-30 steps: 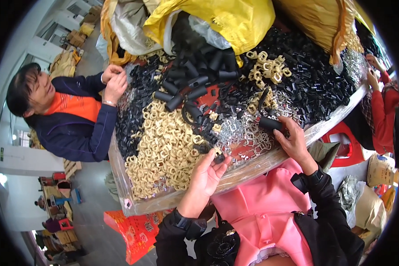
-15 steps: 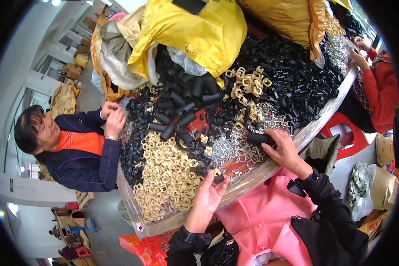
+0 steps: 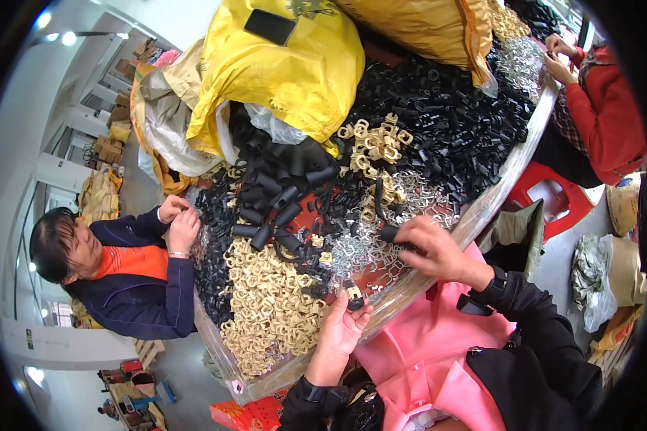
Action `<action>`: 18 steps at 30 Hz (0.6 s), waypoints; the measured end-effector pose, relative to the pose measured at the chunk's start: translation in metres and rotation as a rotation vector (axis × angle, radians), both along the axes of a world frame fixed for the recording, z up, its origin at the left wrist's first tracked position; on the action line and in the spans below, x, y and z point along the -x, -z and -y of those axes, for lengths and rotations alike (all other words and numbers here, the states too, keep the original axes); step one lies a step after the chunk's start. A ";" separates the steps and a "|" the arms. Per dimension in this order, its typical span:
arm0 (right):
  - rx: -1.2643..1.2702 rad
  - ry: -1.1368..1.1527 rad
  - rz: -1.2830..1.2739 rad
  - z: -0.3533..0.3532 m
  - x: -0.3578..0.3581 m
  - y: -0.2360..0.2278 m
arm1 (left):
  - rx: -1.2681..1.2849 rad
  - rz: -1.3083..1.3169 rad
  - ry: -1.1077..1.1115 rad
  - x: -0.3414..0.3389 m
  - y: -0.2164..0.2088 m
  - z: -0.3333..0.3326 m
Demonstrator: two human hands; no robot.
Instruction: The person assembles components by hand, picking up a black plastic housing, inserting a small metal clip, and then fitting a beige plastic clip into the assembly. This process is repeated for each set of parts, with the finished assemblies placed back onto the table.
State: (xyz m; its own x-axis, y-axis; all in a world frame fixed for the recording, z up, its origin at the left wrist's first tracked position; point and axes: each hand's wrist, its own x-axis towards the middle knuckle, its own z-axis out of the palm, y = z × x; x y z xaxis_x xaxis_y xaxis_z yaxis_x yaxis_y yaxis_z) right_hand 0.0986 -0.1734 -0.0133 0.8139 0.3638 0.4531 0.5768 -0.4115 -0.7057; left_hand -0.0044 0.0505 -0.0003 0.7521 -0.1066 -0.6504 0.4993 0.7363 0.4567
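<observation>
My left hand is raised at the near edge of the table, palm up. Between its thumb and fingers it pinches a small black round part with a cream clip on it. My right hand reaches over the metal hooks with its fingers curled and covers the right end of a short black tube. Under my hands lie shiny metal hooks, and cream plastic clips are heaped to the left. More black tubes lie farther back.
A yellow sack with a dark phone on it stands at the back. Black plastic parts cover the far right. A co-worker in a dark jacket handles small parts at left; a red sleeve shows at right. A red stool stands beside the table.
The view has shifted, so the table appears farther left and lower. My right hand has come over the tube's end with fingers more curled. My left hand still pinches the black part.
</observation>
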 end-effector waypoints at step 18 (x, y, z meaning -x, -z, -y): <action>-0.016 -0.632 -0.101 -0.029 0.021 -0.020 | 0.008 0.103 0.233 0.001 -0.007 0.012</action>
State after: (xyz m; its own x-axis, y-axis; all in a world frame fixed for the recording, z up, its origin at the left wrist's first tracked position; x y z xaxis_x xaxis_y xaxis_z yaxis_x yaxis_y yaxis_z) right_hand 0.0772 -0.1447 0.0070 0.4840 0.7811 0.3946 0.6346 -0.0027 -0.7729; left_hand -0.0056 0.0385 0.0063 0.7691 -0.2898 -0.5697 0.6070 0.6105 0.5088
